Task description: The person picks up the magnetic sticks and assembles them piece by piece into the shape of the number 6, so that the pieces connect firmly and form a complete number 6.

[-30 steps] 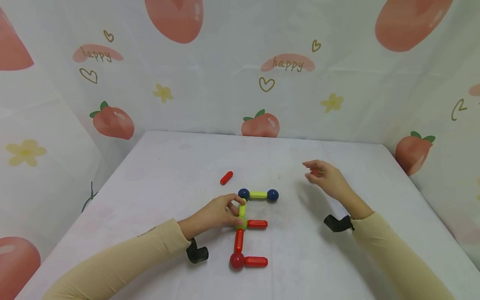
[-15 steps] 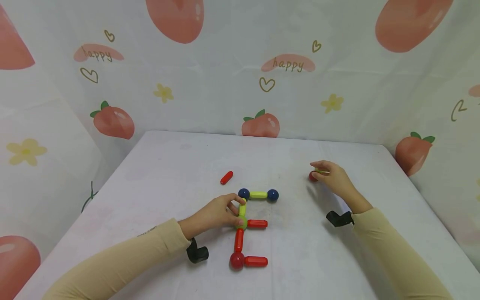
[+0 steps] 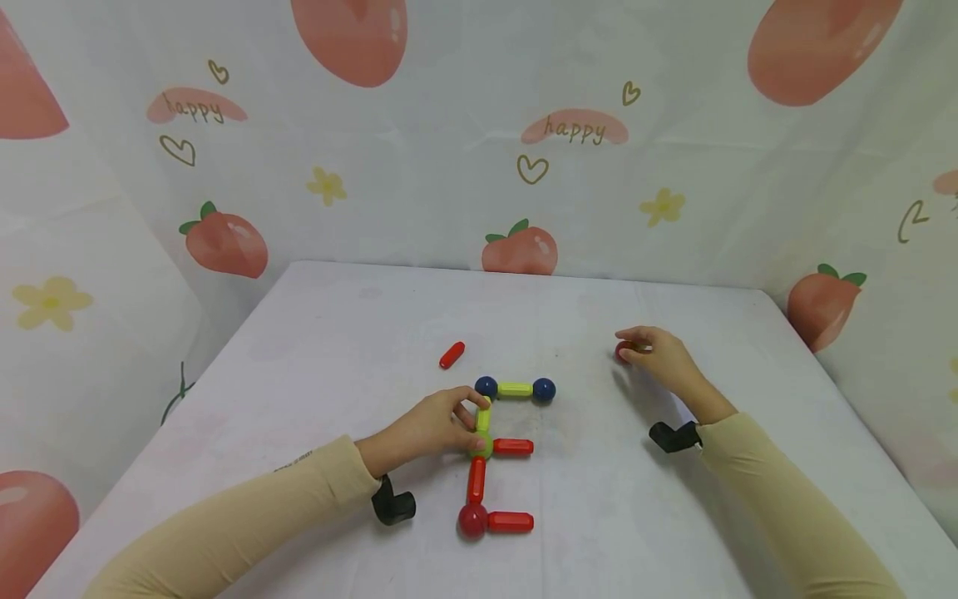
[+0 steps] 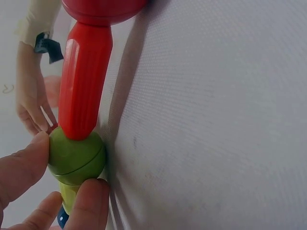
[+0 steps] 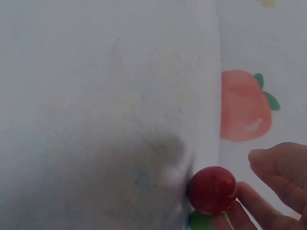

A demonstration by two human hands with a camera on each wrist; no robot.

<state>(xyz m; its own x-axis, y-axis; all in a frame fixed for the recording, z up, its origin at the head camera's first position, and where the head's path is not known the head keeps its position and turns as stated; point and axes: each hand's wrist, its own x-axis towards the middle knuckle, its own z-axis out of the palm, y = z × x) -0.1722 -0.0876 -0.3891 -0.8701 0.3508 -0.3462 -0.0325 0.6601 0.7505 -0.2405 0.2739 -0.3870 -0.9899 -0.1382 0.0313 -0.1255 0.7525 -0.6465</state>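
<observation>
My left hand (image 3: 428,428) pinches the green ball (image 4: 76,155) midway down a chain of magnetic balls and rods on the table. From that ball a red rod (image 3: 476,480) leads to the near red ball (image 3: 472,522), and a yellow-green rod (image 3: 483,416) leads toward a blue ball (image 3: 486,387). Two more red rods point right, the middle one (image 3: 514,447) and the near one (image 3: 511,522). Farther right, my right hand (image 3: 662,359) holds another red ball (image 5: 212,190) at its fingertips. Beside that ball is a green piece (image 5: 200,221), mostly hidden.
A loose red rod (image 3: 452,355) lies behind the chain. At the chain's far end a yellow-green rod (image 3: 515,389) joins a second blue ball (image 3: 544,390). The white table (image 3: 359,316) ends at a printed cloth backdrop (image 3: 434,166).
My right hand first moved slightly right, bringing the red ball into sight at its fingertips, then shifted a little nearer. My left hand and the chain have stayed put.
</observation>
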